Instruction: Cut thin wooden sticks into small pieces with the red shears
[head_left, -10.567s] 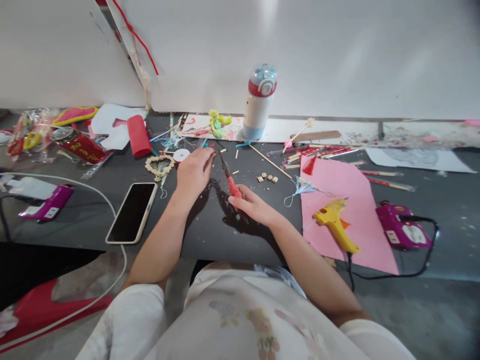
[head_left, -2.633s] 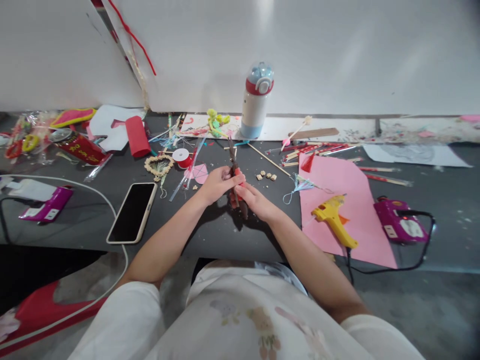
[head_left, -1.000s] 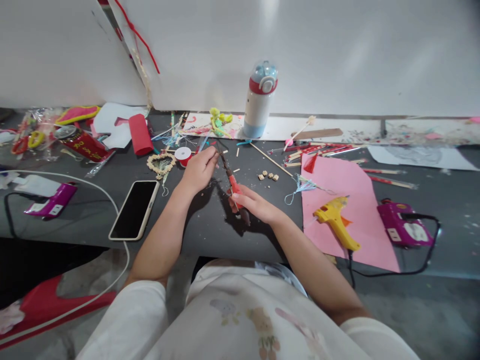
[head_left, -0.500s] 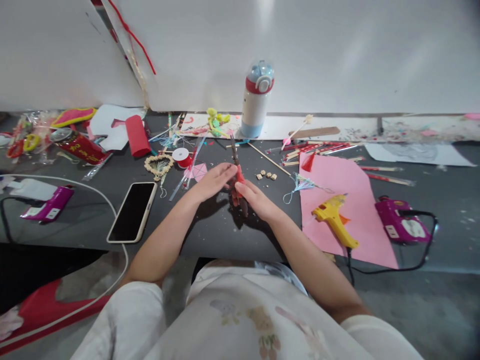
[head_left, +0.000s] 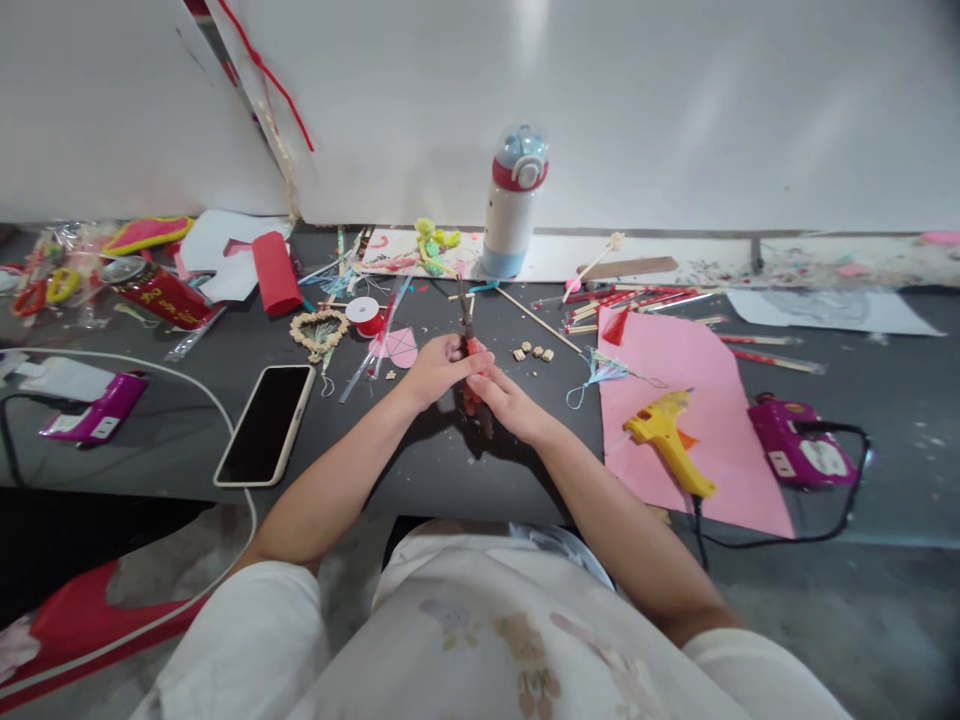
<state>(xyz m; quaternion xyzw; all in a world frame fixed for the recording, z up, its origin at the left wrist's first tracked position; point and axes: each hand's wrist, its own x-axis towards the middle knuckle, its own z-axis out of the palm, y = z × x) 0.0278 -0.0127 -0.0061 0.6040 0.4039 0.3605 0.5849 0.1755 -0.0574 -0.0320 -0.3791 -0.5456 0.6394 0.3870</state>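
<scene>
we are holding the red-handled pliers (head_left: pixel 472 352) over the middle of the bench (head_left: pixel 420 465), nose pointing away. right hand (head_left: pixel 514 403) is wrapping the red grips. left hand (head_left: pixel 437 364) is pinching in at the hinge; anything small between its fingers we cannot tell. tool is looking stiff, metal, fairly weighty, and the grips are giving the sure hold. bare bench is lying open toward us. wooden cubes (head_left: pixel 533 352), pink paper (head_left: pixel 675 370) and phone (head_left: pixel 264 424) are crowding the sides.

Matt black tabletop (head_left: pixel 420 470); glossy phone (head_left: pixel 264 423); pink paper (head_left: pixel 690 400).
</scene>
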